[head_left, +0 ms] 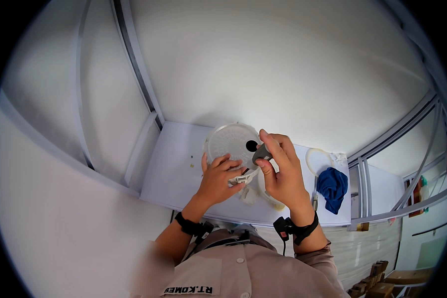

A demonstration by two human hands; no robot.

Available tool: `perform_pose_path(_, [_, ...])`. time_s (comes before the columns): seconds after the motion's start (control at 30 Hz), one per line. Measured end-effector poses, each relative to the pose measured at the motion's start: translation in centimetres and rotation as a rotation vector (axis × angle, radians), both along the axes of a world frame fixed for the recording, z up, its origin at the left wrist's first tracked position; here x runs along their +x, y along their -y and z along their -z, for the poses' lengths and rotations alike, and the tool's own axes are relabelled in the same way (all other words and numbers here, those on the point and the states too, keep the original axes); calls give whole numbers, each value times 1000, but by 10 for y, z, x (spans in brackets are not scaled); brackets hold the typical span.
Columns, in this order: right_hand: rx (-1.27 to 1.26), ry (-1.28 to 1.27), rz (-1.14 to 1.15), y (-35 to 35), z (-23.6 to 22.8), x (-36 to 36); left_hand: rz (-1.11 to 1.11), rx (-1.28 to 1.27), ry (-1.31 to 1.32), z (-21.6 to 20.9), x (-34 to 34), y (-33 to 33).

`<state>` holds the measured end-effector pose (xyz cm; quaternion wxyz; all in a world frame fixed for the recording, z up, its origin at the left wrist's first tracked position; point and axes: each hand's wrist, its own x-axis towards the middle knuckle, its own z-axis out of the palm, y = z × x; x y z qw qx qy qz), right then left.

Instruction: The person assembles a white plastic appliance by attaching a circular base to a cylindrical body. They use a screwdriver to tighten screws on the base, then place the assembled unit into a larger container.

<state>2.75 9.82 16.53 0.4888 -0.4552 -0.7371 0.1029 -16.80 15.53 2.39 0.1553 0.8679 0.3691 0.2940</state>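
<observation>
A round, pale translucent lid-like disc [223, 141] lies on the white table, with a black round spot [252, 145] right of its middle. My left hand [221, 178] rests on its near edge, fingers spread, beside a small white clip-like part [239, 180] at the rim. My right hand [284, 169] grips a dark grey cylinder-shaped piece [263, 154] between thumb and fingers, just right of the black spot. The piece's far end and exact kind are unclear. Under my right hand, a pale ring-shaped part [270, 192] is partly hidden.
A crumpled blue cloth [333, 188] lies at the table's right, next to a thin pale ring [309, 160] and a slim metal-tipped tool [315, 198]. Tiny bits [192, 165] lie left of the disc. A white wall and metal frame posts [139, 64] enclose the table [169, 171].
</observation>
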Motion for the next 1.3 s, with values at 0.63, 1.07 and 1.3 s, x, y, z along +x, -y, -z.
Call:
perform_pose_path(0.63, [176, -54, 43, 4, 11, -2, 113, 100, -82, -8, -16, -3])
perform_pose_path(1.07, [13, -96, -210, 7, 4, -1, 178, -27, -107, -16, -31, -8])
perform_pose_path(1.3, [233, -123, -153, 2, 6, -21, 176, -43, -53, -12, -29, -9])
